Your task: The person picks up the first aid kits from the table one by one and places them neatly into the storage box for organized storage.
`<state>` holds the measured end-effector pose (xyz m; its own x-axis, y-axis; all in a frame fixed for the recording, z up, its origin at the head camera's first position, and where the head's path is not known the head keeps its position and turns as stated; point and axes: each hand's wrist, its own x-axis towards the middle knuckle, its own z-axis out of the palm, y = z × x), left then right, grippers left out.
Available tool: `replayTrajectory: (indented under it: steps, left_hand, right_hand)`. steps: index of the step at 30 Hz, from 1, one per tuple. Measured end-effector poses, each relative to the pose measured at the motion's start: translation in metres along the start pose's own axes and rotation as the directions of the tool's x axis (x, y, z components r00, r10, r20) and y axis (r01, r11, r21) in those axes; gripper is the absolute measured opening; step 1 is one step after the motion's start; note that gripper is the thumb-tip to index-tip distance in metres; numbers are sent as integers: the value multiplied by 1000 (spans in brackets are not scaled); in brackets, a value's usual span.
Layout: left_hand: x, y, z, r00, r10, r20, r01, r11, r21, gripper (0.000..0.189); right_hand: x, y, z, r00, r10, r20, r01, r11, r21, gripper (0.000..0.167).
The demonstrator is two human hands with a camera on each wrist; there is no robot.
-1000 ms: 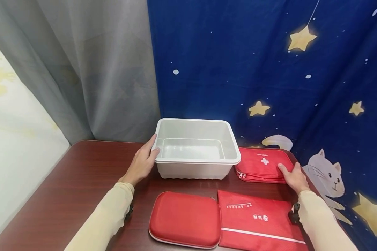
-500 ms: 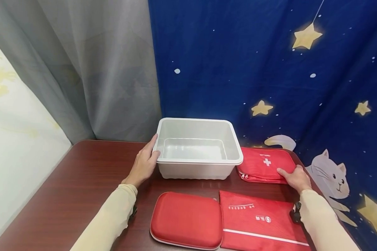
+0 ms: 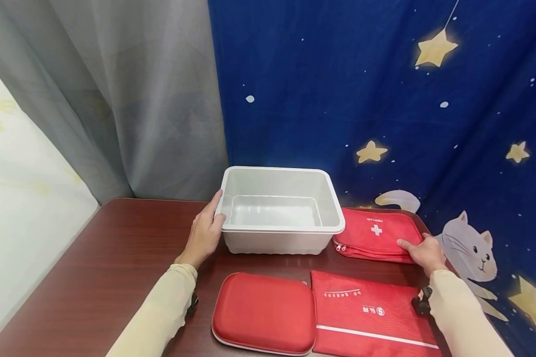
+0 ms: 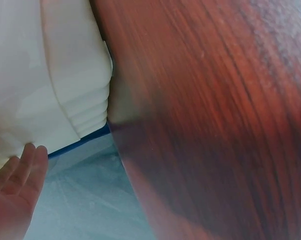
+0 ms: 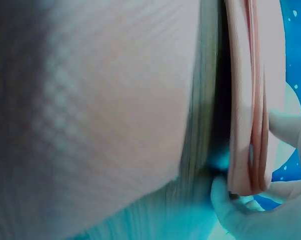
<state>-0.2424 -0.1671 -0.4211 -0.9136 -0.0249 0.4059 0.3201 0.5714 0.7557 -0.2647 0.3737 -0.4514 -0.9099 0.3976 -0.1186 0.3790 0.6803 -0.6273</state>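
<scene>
Tbl [image 3: 129, 258], dark red-brown wood, fills lower half of the head view; rounded back corners at centre L and R. Behind it: grey curtain [image 3: 169, 99] upper L, navy star-print curtain [image 3: 290, 64] upper ctr to R, w/ a cat figure [image 3: 471, 248] lower R. Pale wall [image 3: 22, 208] at far L of frame.

White bin [image 3: 274, 243] sits mid-frame by the back edge, open side up. L hand [image 3: 203, 233] at its L side: fingers approx straight, tips touching the wall, thumb at the rim. First-aid pouch [image 3: 366, 238] lies R of ctr, near the tbl's back R corner; bin rim overlaps its L end in view, can't tell if touching. R hand [image 3: 429, 252] pinches the pouch's R end, thumb on top, fingers underneath.

Red hard case [image 3: 265, 312], bottom ctr, edge to edge w/ flat red bag [image 3: 362, 317], bottom R, which runs off-frame; R forearm passes over its R side. Strip of wood btwn these two & bin/pouch. Widest stretch of wood: lower L, out to the L edge.
</scene>
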Motion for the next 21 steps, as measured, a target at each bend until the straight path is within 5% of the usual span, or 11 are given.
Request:
replayTrajectory:
  steps: [6, 12, 17, 21]
  left_hand:
    - [-1, 0, 0, 1000, 0, -5, 0, 1000, 7, 60]
    - [-2, -2, 0, 1000, -9, -4, 9, 1000, 10, 60]
    - [-1, -2, 0, 1000, -10, -3, 10, 1000, 7, 60]
    - [-1, 0, -1, 1000, -10, 3, 10, 1000, 2, 60]
  right_hand:
    - [-3, 8, -2, 998, -59, 25, 56, 990, 127, 57]
    - [-3, 10, -7, 987, -84, 136, 41, 955, 293, 51]
    - [-5, 7, -9, 970, -47, 237, -83, 855, 512, 53]
    - [-7, 6, -9, 975, -23, 220, -119, 782, 612, 53]
